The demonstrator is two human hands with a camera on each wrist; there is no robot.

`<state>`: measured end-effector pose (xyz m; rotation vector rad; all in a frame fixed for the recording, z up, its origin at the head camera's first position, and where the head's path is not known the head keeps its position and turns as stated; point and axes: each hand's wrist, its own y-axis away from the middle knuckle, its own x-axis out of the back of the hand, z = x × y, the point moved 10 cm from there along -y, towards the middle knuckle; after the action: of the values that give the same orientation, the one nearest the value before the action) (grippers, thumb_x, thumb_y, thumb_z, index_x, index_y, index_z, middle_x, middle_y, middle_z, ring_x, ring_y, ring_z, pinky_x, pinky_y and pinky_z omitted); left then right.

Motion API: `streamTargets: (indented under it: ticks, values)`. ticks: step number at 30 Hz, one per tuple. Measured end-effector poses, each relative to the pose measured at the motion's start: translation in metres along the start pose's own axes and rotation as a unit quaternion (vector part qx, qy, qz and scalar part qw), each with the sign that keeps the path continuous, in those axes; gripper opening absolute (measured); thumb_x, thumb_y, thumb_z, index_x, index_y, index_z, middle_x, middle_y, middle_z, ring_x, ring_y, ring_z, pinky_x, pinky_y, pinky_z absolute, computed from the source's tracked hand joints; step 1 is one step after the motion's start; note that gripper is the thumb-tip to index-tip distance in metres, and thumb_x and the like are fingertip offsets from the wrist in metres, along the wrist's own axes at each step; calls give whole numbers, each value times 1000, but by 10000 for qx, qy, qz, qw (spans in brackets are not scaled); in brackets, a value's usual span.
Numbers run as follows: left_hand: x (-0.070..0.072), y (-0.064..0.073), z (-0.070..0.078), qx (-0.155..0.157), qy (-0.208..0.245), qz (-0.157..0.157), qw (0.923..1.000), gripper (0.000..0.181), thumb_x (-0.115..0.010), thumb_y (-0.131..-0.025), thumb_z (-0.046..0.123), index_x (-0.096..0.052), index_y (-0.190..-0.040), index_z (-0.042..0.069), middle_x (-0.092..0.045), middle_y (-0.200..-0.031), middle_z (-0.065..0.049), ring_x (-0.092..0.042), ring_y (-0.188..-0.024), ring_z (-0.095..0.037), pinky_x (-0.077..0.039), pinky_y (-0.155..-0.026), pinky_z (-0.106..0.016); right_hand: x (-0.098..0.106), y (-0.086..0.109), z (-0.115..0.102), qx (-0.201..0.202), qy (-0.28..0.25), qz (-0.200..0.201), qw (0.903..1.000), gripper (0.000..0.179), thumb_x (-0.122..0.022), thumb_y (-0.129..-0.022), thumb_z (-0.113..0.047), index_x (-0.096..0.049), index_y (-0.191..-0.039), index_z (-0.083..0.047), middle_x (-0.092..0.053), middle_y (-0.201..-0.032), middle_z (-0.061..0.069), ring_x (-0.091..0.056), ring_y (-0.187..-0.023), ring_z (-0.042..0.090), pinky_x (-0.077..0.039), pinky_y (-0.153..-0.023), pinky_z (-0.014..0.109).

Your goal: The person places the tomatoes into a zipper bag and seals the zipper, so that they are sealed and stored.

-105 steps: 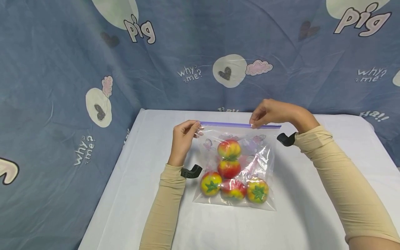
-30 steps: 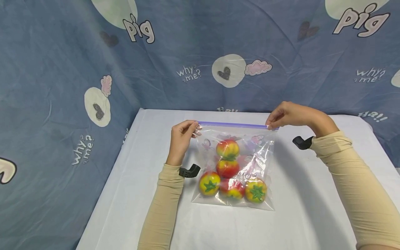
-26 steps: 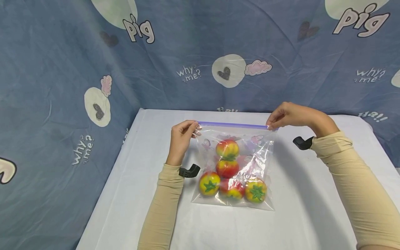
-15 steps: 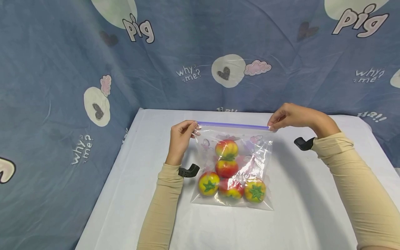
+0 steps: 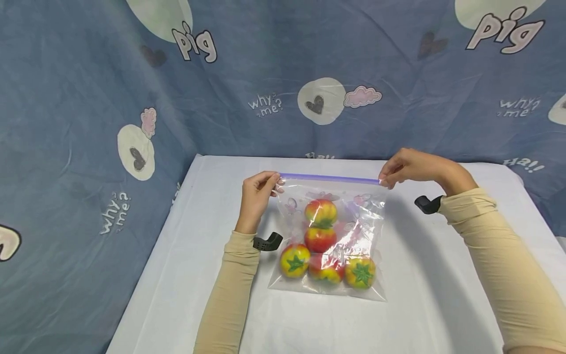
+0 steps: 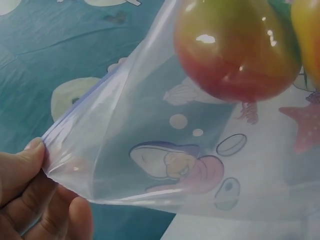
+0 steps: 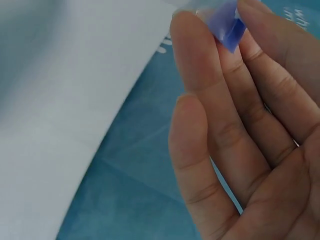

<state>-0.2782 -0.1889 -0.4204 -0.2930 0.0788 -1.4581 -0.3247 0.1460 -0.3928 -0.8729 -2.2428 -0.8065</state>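
A clear zip bag (image 5: 353,236) with a purple zip strip (image 5: 329,178) along its top edge hangs between my hands. Several red-and-yellow, tomato-like fruits (image 5: 320,239) with green star-shaped tops sit inside it. My left hand (image 5: 256,196) pinches the top left corner, thumb over fingers. In the left wrist view the plastic (image 6: 175,170), printed with sea pictures, stretches taut from that pinch. At the strip's right end my right hand (image 5: 411,167) pinches the corner. The right wrist view shows the purple corner (image 7: 232,32) between thumb and fingertips, the other fingers extended.
Under the bag is a table with a white cloth (image 5: 199,275). A blue patterned curtain (image 5: 239,59) rises behind and along the left. Each wrist carries a black camera mount (image 5: 268,242); the right one (image 5: 428,204) stands off the bag's right side.
Since the earliest frame my right hand has slid rightward along the zip strip to its right end. The left hand has kept its corner. Over the last half second little has moved.
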Motion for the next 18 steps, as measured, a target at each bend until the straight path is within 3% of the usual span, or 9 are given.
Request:
streamTargets:
  ticks: [9, 18]
  values:
    - [-1, 0, -35, 655, -336, -133, 9972, 26, -65, -103, 18, -76, -107, -6, -74, -100, -29, -68, -68, -3, -57, -62, -16, -25, -24, 18, 189, 162, 224, 9994, 15, -71, -97, -12, -77, -105, -1, -79, -94, 15, -74, -83, 20, -59, -72, 32]
    - [-7, -16, -61, 1031, -1041, -245, 9889, 23, -66, -102, 19, -77, -107, -1, -75, -95, -19, -61, -67, -4, -53, -58, -14, -41, -38, 47, 23, -188, 681, 9975, 15, -67, -99, -9, -75, -105, 3, -76, -92, 17, -67, -81, 17, -56, -68, 26]
